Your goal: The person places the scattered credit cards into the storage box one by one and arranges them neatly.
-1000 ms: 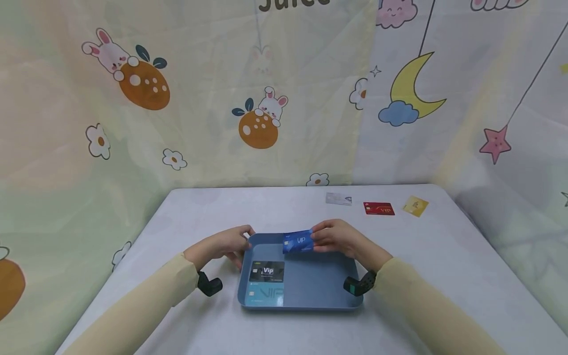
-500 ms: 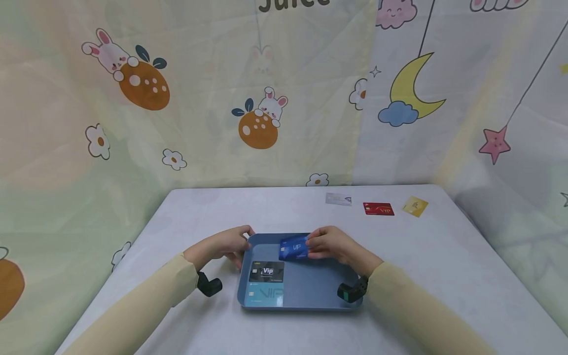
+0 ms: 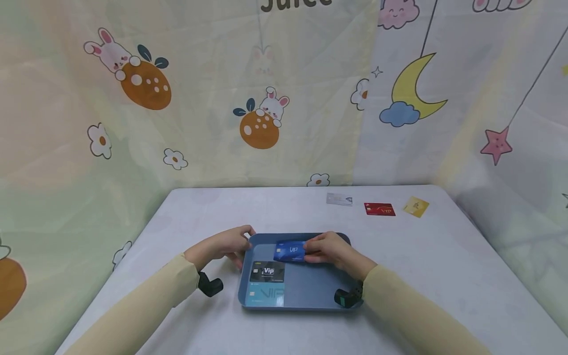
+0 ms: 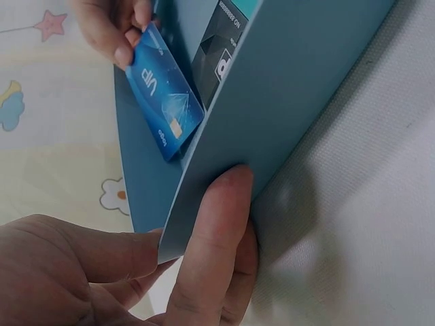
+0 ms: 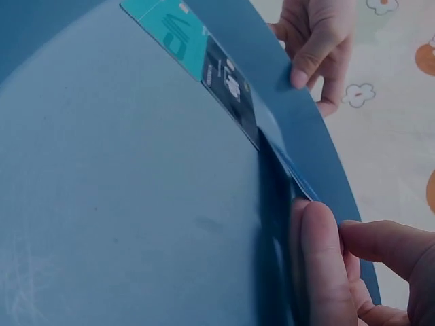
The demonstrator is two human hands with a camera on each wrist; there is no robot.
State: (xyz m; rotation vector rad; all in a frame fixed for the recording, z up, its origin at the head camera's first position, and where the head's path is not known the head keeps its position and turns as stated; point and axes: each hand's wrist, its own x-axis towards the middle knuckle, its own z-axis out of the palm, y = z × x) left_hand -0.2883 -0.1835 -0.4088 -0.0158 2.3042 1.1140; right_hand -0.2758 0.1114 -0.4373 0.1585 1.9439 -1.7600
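Card of glossy blue plastic, rectangular and lettered VIP (image 3: 288, 251), pinched by one short end between thumb and fingers of the right hand (image 3: 332, 246). Held in the far left part of a shallow, round-cornered, blue-grey rectangular tray (image 3: 315, 288), just beyond a flat black plastic card lettered Vip (image 3: 272, 277). On the near side of the black one, lying edge to edge with it, a light teal plastic card (image 3: 265, 296). Gripped near its far left corner by the left hand (image 3: 228, 242), thumb at the rim, fingers against the outer wall: the tray. Beyond it, on a white-covered table (image 3: 195, 209), rectangular silver (image 3: 339, 199), red (image 3: 379, 209) and gold (image 3: 416, 206) cards.

Very light by the look of it, thin, stiff yet slightly springy, probably slick on the shiny face; unlikely to break, but apt to twist in a pinch. Best taken by a short end or the long edges; likely harder to pick up once flat.

From the head, the whole layout, distant cards included. From the left wrist, the blue card's slant and the left fingers on the outer wall. From the right wrist, the blue card nearly edge-on, printed face lost. Impossible to tell: contact with the tray floor
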